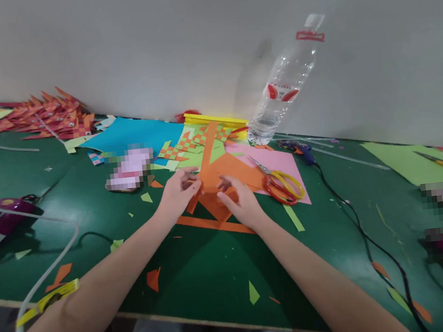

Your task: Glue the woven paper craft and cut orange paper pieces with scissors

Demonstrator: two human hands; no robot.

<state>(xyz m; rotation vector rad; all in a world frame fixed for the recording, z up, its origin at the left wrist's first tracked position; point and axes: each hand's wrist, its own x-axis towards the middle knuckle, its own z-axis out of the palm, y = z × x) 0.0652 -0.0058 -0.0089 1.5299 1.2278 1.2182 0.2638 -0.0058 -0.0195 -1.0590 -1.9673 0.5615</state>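
Note:
My left hand (179, 193) is closed, its thumb and fingertips at a long orange paper strip (209, 149) that runs up towards the wall; the strip's near end shows below the thumb. My right hand (241, 200) hovers over a larger orange paper sheet (237, 167), its fingers curled but apart, with nothing seen between them. Across the table just below both hands lies another orange paper strip (211, 223). Scissors (282, 186) with red and yellow handles lie right of my right hand, partly on a pink sheet (290, 164).
A tilted water bottle (284, 88) leans against the wall. A phone (130, 169), blue paper (135, 135) and checkered woven pieces (187, 143) lie farther back. A glue gun (301, 149) trails a black cord at right. Woven red pieces (58, 117) are piled at left, near a purple power strip (4, 223).

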